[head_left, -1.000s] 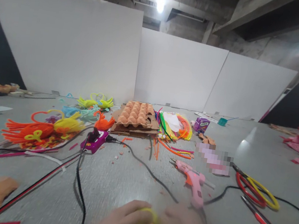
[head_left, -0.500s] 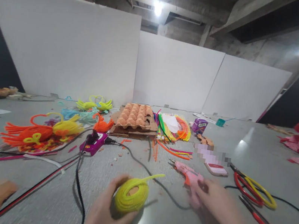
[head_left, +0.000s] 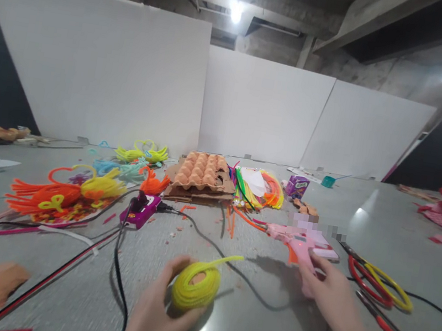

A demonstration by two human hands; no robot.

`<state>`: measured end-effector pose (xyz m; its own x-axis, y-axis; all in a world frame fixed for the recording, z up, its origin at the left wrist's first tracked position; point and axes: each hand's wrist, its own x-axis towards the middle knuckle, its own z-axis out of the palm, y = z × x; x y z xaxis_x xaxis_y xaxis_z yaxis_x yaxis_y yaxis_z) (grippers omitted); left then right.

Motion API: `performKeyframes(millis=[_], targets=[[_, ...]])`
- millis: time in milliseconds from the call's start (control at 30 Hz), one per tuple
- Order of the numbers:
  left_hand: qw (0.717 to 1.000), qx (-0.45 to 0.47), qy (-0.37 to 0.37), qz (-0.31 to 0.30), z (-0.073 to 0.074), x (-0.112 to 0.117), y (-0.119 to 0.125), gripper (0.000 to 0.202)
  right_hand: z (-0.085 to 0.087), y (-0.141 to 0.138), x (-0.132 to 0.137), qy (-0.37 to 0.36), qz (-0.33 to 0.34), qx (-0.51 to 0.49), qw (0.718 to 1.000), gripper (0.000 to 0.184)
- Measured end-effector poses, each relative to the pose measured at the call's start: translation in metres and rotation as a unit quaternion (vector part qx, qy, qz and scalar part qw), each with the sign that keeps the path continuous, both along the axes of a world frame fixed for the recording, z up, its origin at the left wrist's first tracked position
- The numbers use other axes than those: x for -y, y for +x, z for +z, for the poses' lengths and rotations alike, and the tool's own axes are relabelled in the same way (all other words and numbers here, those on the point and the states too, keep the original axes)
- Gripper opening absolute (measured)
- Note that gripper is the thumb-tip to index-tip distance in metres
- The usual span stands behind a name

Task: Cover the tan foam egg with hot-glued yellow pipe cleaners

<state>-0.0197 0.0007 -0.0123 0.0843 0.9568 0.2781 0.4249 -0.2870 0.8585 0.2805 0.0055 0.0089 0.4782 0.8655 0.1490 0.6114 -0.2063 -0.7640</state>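
Note:
My left hand (head_left: 157, 317) grips a yellow pipe-cleaner coil (head_left: 196, 284) wound into a round shape, one loose end sticking out to the upper right. It rests low over the grey floor (head_left: 246, 326). My right hand (head_left: 325, 288) is closed round the handle of a pink glue gun (head_left: 295, 240), lifted off the floor with its nozzle pointing left. The gun's black cord (head_left: 255, 294) trails along the floor between the two hands.
A purple power strip (head_left: 140, 210) with black cables lies ahead on the left. Behind it are heaps of orange and yellow pipe cleaners (head_left: 65, 194), an egg tray (head_left: 202, 171) and a purple box (head_left: 296, 186). Red and yellow wire loops (head_left: 381, 280) lie on the right.
My right hand left the yellow coil, reached right to the pink glue gun, closed on it and lifted it. The left hand kept hold of the coil, now clearly in view.

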Motion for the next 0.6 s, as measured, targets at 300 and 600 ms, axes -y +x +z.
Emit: performKeyframes(millis=[300,600], targets=[[0.999,0.011,-0.045,-0.006,0.005,-0.001,0.002,0.052,0.017,-0.02,0.028,0.071,0.061,-0.054,0.994,0.029],[0.999,-0.027,-0.024,-0.021,0.006,0.003,0.003,0.05,-0.007,-0.035,0.054,0.029,0.219,0.02,0.975,0.019]])
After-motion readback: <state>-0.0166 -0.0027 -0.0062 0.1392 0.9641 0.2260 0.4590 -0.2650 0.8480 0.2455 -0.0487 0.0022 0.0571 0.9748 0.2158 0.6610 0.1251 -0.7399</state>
